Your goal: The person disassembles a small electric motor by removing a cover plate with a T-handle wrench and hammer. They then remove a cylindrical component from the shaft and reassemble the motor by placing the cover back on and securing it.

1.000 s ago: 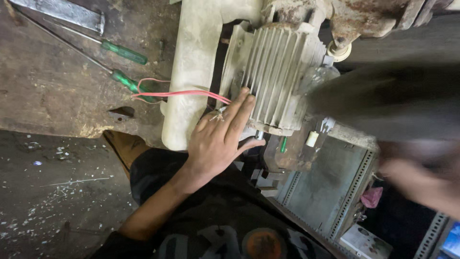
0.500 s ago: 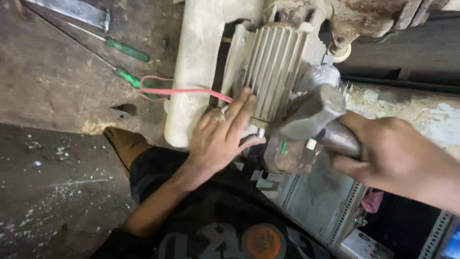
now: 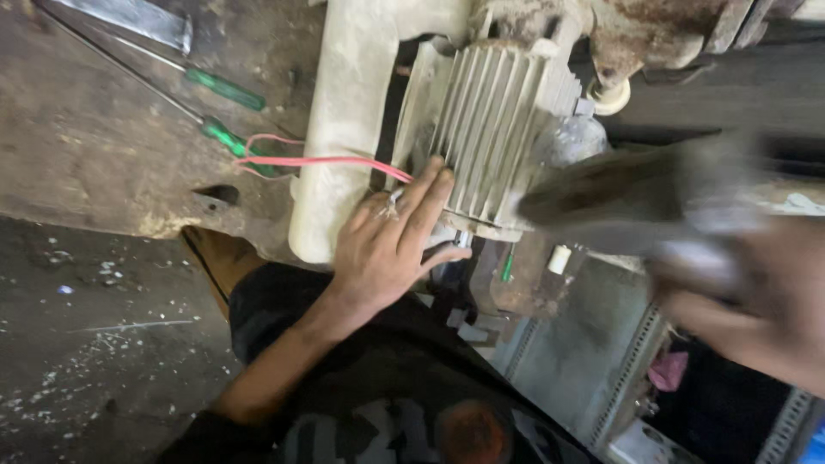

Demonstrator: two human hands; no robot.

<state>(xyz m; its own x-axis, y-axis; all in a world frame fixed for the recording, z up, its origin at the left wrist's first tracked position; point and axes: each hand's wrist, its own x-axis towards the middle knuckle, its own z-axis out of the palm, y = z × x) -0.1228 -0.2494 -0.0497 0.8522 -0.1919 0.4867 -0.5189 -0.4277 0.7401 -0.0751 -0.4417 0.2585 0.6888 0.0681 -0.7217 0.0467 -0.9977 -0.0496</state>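
Note:
My left hand (image 3: 391,242) lies flat with its fingers spread on the near edge of a grey finned electric motor (image 3: 494,129), which sits on a worn bench. My right hand (image 3: 756,301), blurred by motion, grips the handle of a hammer (image 3: 619,193). The hammer's head hangs just right of the motor's lower corner. A cream plastic housing (image 3: 344,129) stands against the motor's left side, and red wires (image 3: 318,161) run out across it to the left.
Two green-handled screwdrivers (image 3: 225,88) and a flat metal blade (image 3: 137,17) lie on the bench (image 3: 103,155) at the upper left. A rusty metal part (image 3: 653,34) sits above the motor. The dusty floor (image 3: 86,344) is at the lower left, a slotted metal rack (image 3: 636,378) at the lower right.
My right hand has drawn the hammer back to the right and away from the motor's corner, and is now blurred. My left hand stays on the motor.

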